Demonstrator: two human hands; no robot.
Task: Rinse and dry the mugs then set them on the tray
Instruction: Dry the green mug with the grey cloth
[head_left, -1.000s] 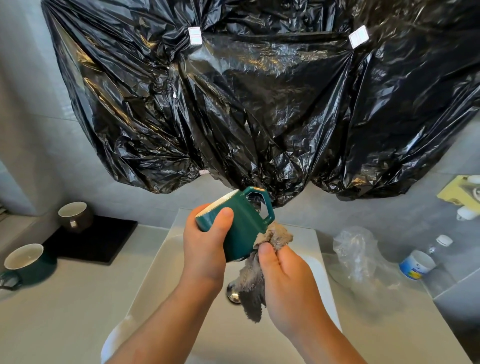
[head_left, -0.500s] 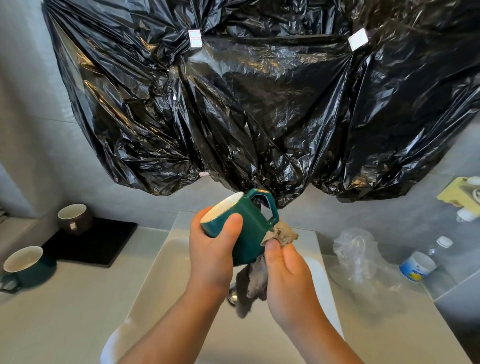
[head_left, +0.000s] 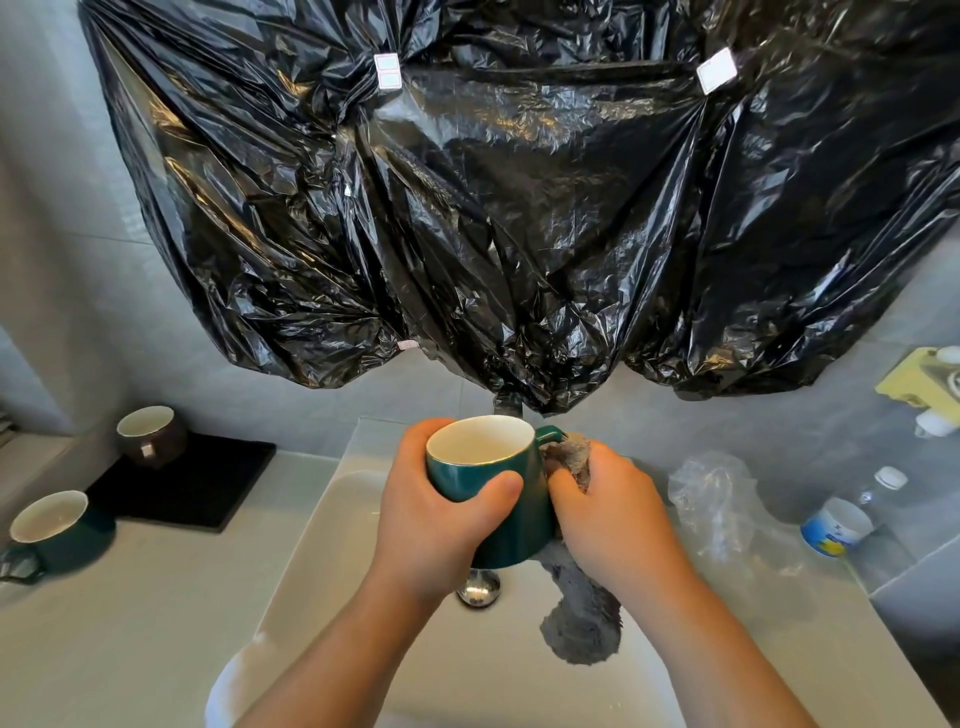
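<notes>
As left hand (head_left: 431, 514) grips mug (head_left: 511, 525), mouth tilted toward camera, right hand (head_left: 613, 514) clutching cloth (head_left: 582, 634).

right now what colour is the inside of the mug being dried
White inside the mug, teal outside; clearest in the head view.

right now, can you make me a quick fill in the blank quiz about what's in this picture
1. The left hand grips a green mug above the white ____.
2. The right hand holds a grey ____ against that mug's side.
3. Counting the brown mug and the second green mug on the counter, ____ mugs are in view.

Missing words: sink; cloth; three.
</notes>
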